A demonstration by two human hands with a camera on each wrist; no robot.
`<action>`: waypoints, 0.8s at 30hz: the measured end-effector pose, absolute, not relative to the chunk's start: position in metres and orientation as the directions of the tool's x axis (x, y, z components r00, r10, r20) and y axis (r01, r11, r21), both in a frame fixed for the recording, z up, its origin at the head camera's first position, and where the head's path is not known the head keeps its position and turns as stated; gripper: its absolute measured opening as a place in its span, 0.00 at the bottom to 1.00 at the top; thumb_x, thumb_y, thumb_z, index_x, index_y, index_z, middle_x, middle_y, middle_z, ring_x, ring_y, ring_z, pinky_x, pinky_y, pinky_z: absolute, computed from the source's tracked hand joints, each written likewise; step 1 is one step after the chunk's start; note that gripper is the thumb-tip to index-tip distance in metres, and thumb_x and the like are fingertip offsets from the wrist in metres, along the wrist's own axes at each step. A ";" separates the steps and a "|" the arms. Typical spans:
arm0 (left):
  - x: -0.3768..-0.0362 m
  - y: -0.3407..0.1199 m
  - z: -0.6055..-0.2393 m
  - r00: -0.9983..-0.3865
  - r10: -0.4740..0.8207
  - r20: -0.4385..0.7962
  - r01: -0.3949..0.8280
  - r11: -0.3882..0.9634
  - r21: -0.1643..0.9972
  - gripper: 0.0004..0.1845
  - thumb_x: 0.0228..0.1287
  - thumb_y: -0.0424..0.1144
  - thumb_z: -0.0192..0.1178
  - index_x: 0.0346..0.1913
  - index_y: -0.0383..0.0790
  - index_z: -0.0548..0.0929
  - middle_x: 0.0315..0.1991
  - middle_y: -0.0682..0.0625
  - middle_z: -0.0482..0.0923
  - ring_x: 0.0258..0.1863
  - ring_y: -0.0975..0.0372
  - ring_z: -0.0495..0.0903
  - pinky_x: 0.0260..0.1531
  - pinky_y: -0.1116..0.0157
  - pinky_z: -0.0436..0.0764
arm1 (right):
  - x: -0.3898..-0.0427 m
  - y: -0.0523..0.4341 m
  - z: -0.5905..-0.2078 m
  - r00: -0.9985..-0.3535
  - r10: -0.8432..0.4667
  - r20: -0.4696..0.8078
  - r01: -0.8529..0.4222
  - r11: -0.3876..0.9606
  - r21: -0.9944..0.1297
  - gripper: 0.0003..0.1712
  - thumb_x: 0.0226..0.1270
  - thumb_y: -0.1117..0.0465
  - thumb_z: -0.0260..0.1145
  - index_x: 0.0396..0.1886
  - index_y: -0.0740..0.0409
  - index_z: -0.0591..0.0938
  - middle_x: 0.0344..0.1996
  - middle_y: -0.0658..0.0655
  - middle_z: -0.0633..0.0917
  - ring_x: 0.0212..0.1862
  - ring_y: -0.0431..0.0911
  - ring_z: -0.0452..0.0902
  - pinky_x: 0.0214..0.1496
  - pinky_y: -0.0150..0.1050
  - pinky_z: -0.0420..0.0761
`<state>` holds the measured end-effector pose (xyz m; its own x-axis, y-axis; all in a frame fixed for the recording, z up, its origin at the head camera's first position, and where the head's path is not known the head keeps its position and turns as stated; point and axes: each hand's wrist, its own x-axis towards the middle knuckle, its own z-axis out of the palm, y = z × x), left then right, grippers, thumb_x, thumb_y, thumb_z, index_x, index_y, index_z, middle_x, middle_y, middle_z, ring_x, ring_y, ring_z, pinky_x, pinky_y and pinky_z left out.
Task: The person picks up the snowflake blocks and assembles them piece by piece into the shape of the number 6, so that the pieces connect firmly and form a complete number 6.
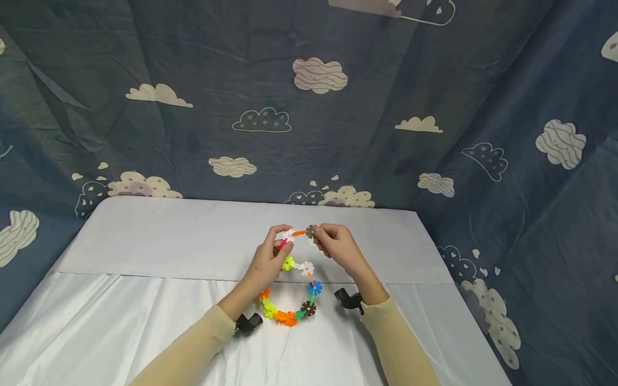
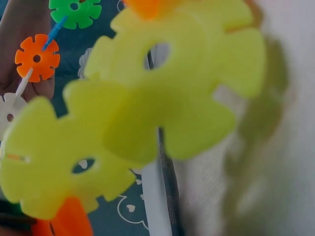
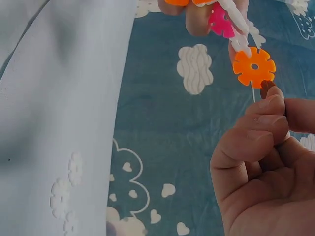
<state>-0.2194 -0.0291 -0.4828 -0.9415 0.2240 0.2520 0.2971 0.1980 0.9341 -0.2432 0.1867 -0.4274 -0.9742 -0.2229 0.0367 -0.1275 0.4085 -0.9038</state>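
Note:
A chain of flower-shaped interlocking plastic discs (image 1: 285, 317) hangs in a loop between and below the hands, in yellow, orange, green, brown, blue and white. My left hand (image 1: 267, 257) grips its upper end by the white and pink discs (image 3: 221, 22). Beyond those, an orange disc (image 3: 254, 67) stands out toward the right. With thumb and fingertips, my right hand (image 1: 339, 246) pinches a brown disc (image 1: 310, 231), whose edge meets the orange one. Two yellow discs (image 2: 197, 98) fill much of the left wrist view, slotted into each other.
Loose white discs (image 3: 60, 199) lie on the white-covered table (image 1: 145, 230) near the right hand. Behind it hangs a dark blue cloth (image 1: 203, 64) with cloud prints. Black wrist mounts (image 1: 348, 299) sit at both sleeves.

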 end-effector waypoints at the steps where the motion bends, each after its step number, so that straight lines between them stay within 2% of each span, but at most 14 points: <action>1: -0.219 -0.029 -0.483 -0.941 0.224 0.253 0.298 0.201 0.933 0.21 0.84 0.46 0.54 0.74 0.54 0.69 0.21 0.51 0.70 0.22 0.63 0.67 0.26 0.69 0.69 | -0.243 0.186 -0.428 -0.974 -0.222 0.038 -0.129 0.411 -0.903 0.22 0.85 0.51 0.58 0.31 0.60 0.82 0.22 0.51 0.77 0.23 0.44 0.67 0.25 0.32 0.69; 9: -0.220 -0.028 -0.484 -0.942 0.220 0.255 0.300 0.208 0.931 0.21 0.84 0.46 0.55 0.73 0.55 0.69 0.21 0.52 0.70 0.22 0.63 0.67 0.25 0.69 0.69 | -0.242 0.184 -0.427 -0.976 -0.214 0.043 -0.129 0.406 -0.905 0.22 0.85 0.51 0.58 0.31 0.60 0.82 0.23 0.51 0.77 0.24 0.45 0.67 0.25 0.31 0.69; 13: -0.220 -0.028 -0.483 -0.942 0.222 0.253 0.300 0.212 0.930 0.21 0.84 0.45 0.55 0.73 0.55 0.70 0.21 0.52 0.70 0.22 0.62 0.67 0.25 0.70 0.68 | -0.242 0.185 -0.427 -0.972 -0.229 0.042 -0.135 0.406 -0.904 0.22 0.85 0.51 0.58 0.30 0.59 0.82 0.22 0.51 0.77 0.24 0.45 0.67 0.26 0.31 0.69; 19: -0.219 -0.028 -0.483 -0.937 0.231 0.262 0.314 0.229 0.921 0.22 0.84 0.46 0.55 0.74 0.51 0.69 0.21 0.52 0.70 0.21 0.63 0.67 0.25 0.69 0.69 | -0.243 0.184 -0.431 -0.967 -0.253 0.045 -0.146 0.396 -0.907 0.21 0.85 0.52 0.59 0.31 0.60 0.82 0.23 0.51 0.76 0.24 0.43 0.67 0.26 0.31 0.69; 24: -0.218 -0.028 -0.484 -0.933 0.229 0.278 0.331 0.246 0.911 0.21 0.84 0.45 0.55 0.73 0.52 0.70 0.22 0.52 0.69 0.22 0.64 0.67 0.26 0.69 0.69 | -0.243 0.183 -0.433 -0.954 -0.297 0.047 -0.158 0.362 -0.919 0.21 0.85 0.53 0.59 0.32 0.61 0.82 0.23 0.51 0.75 0.24 0.42 0.65 0.27 0.31 0.68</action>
<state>-0.2182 -0.0281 -0.4836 -0.9331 0.2286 0.2777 0.3314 0.2462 0.9108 -0.2430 0.1829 -0.4329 -0.9537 -0.2971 0.0466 -0.1576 0.3619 -0.9188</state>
